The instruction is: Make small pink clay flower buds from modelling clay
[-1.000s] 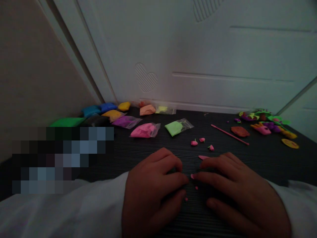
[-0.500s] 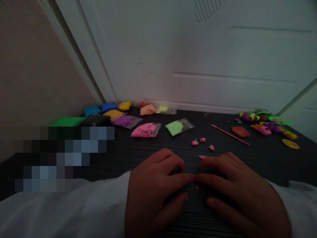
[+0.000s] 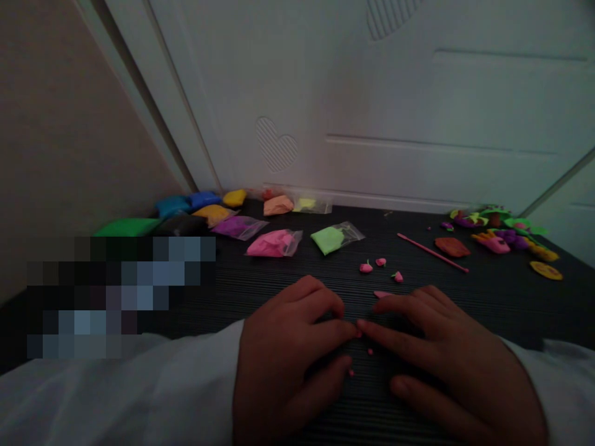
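Observation:
My left hand (image 3: pixel 297 353) rests low over the dark table, thumb apart and index finger stretched to the right. My right hand (image 3: pixel 455 359) faces it with fingers spread, its index fingertip meeting the left one. A tiny pink bit of modelling clay (image 3: pixel 359 333) shows where these fingertips touch, partly covered by them. Two more little pink clay balls lie close by: one between the hands (image 3: pixel 370 351), one at the left thumb tip (image 3: pixel 351 373). Under the right hand's fingers a flat pink pointed piece (image 3: pixel 381 294) is partly hidden. Neither hand grips anything I can see.
Ahead lie small pink clay buds (image 3: pixel 365 267), a thin pink stick tool (image 3: pixel 432 252) and a reddish-brown clay piece (image 3: pixel 452 246). Bags of pink clay (image 3: pixel 269 243) and light green clay (image 3: pixel 328 240) stand further back. Finished-looking colourful clay shapes (image 3: pixel 495 241) sit at right. A white panel (image 3: pixel 372 111) rises behind.
The right index fingertip has shifted slightly left and up, and the left index has drawn back a little, so more of the pink clay bit shows between them.

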The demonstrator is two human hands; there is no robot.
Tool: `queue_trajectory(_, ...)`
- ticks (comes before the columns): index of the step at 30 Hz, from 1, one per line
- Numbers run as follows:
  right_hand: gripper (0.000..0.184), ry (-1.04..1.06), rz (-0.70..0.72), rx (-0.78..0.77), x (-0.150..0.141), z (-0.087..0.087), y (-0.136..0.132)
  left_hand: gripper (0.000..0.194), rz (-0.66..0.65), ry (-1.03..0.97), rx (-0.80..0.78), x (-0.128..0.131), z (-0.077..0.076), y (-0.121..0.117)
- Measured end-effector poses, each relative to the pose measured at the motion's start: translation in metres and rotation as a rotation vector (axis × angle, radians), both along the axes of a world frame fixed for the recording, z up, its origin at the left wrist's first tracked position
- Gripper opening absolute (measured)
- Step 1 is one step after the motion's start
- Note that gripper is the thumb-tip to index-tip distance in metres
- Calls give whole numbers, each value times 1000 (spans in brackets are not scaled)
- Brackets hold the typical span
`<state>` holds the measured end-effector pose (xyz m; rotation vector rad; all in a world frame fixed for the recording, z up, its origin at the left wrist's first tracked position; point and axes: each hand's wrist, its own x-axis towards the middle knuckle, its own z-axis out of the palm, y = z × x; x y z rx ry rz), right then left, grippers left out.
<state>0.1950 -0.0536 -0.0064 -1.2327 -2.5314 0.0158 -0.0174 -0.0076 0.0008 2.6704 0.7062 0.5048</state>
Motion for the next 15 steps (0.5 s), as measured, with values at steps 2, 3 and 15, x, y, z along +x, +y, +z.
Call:
queue_trajectory(2, 47, 1, 1, 1, 0, 0, 0, 16, 7, 1, 8, 1, 0, 0)
queue_trajectory(3, 47, -1, 2, 4, 1, 0, 0, 16, 9, 7, 14, 1, 0, 0)
queue_trajectory(15, 38, -8, -40, 6, 1, 0, 0, 18, 15, 49, 15, 1, 0, 0)
